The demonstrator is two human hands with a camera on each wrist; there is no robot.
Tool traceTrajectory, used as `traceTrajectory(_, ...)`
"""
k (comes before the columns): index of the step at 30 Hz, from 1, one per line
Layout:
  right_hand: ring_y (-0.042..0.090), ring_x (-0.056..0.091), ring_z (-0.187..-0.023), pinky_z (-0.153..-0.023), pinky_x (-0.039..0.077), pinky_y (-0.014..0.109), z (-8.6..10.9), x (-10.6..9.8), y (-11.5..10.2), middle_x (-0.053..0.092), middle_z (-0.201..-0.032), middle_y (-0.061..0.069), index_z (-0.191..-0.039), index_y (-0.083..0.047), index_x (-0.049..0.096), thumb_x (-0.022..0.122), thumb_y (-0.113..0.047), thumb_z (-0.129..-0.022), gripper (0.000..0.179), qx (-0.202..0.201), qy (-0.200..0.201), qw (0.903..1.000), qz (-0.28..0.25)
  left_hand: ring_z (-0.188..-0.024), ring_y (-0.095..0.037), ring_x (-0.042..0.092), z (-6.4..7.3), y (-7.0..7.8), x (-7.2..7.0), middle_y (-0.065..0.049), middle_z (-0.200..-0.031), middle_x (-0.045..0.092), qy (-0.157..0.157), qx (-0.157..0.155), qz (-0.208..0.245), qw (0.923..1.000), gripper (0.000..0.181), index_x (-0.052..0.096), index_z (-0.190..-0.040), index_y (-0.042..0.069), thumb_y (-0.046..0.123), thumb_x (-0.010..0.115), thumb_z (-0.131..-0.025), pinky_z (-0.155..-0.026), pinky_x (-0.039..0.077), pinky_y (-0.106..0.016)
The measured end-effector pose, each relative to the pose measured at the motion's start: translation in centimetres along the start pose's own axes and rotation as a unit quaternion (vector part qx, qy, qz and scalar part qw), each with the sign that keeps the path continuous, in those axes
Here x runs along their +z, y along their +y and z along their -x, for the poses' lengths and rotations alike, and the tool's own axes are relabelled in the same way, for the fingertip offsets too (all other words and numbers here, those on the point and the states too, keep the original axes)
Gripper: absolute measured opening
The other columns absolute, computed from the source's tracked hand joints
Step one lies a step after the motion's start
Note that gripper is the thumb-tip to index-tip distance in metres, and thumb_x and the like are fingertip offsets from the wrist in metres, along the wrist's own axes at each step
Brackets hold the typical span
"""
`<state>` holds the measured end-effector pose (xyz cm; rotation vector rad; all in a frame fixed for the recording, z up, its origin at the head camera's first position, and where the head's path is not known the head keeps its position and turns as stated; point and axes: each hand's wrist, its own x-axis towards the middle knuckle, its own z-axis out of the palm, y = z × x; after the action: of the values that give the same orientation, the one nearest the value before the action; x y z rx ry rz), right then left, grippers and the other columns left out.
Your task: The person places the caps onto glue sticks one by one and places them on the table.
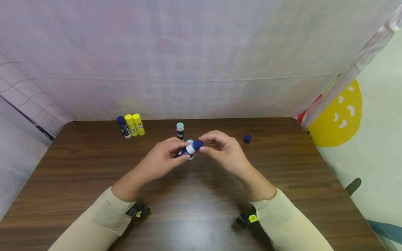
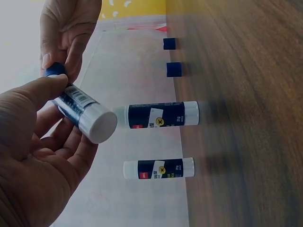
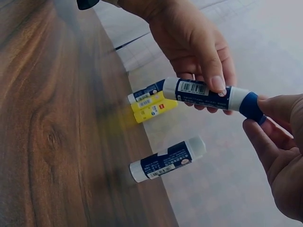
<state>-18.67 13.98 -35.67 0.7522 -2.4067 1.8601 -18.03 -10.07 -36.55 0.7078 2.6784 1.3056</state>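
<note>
Between thumb and fingers, my left hand holds a navy-and-white glue stick, raised and tilted. My right hand pinches its blue cap with thumb and fingertips. The cap sits at the top end of the stick, slightly askew to the body in the right wrist view. Two more glue sticks stand upright and uncapped on the table, a farther one and a nearer one, which the held stick partly covers in the head view.
At the back left of the brown table stand a capped navy glue stick and two yellow glue sticks. Two loose blue caps lie to the right, one cap in plain sight, the other cap hidden in the head view. A curtain hangs behind.
</note>
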Motion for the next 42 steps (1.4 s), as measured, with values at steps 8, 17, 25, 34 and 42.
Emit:
traceTrajectory(8, 0.025, 0.072, -0.106, -0.092, 0.061, 0.030, 0.05, 0.00, 0.11, 0.070, -0.117, 0.012, -0.115, -0.001, 0.074, 0.076, 0.000, -0.093, 0.022, -0.004, -0.003, 0.9996, 0.027, -0.095, -0.017, 0.062, -0.01, -0.05, 0.02, -0.003, -0.117, 0.065, -0.014, 0.006, -0.012, 0.9998, 0.039, 0.067, -0.139, 0.015, 0.026, 0.070, -0.102, -0.079, 0.055, -0.033)
traceTrajectory(17, 0.024, 0.071, -0.107, -0.093, 0.061, 0.030, 0.07, -0.03, 0.10, 0.070, -0.118, 0.009, -0.117, -0.004, 0.075, 0.076, -0.003, -0.093, 0.023, -0.022, -0.011, 0.9985, 0.049, -0.098, -0.018, 0.061, 0.21, 0.16, -0.12, -0.003, -0.122, 0.061, -0.042, 0.011, -0.021, 0.9988, 0.041, 0.060, -0.146, 0.015, 0.025, 0.062, -0.106, -0.081, 0.055, -0.033)
traceTrajectory(25, 0.024, 0.071, -0.109, -0.093, 0.060, 0.029, 0.16, 0.12, 0.10, 0.070, -0.119, 0.009, -0.118, -0.004, 0.075, 0.076, -0.003, -0.093, 0.025, -0.029, -0.023, 0.9972, 0.064, -0.105, -0.018, 0.063, 0.22, 0.24, 0.01, -0.003, -0.127, 0.062, -0.041, 0.003, -0.018, 0.9990, 0.043, 0.061, -0.146, 0.015, 0.029, 0.063, -0.105, -0.087, 0.058, -0.036)
traceTrajectory(34, 0.024, 0.071, -0.110, -0.094, 0.060, 0.029, 0.22, 0.25, -0.02, 0.070, -0.118, 0.009, -0.119, -0.004, 0.075, 0.075, -0.003, -0.094, 0.025, -0.027, -0.031, 0.9967, 0.070, -0.109, -0.018, 0.064, 0.16, 0.23, 0.05, -0.003, -0.128, 0.063, -0.040, 0.007, -0.020, 0.9990, 0.043, 0.061, -0.146, 0.016, 0.030, 0.063, -0.105, -0.091, 0.058, -0.039)
traceTrajectory(42, 0.022, 0.071, -0.108, -0.092, 0.061, 0.029, 0.32, 0.47, 0.11, 0.071, -0.116, 0.008, -0.119, -0.004, 0.076, 0.075, -0.003, -0.093, 0.026, -0.038, -0.026, 0.9966, 0.069, -0.106, -0.018, 0.063, 0.29, 0.25, 0.03, -0.003, -0.127, 0.063, -0.034, 0.018, -0.027, 0.9989, 0.042, 0.062, -0.145, 0.016, 0.029, 0.062, -0.105, -0.088, 0.058, -0.037)
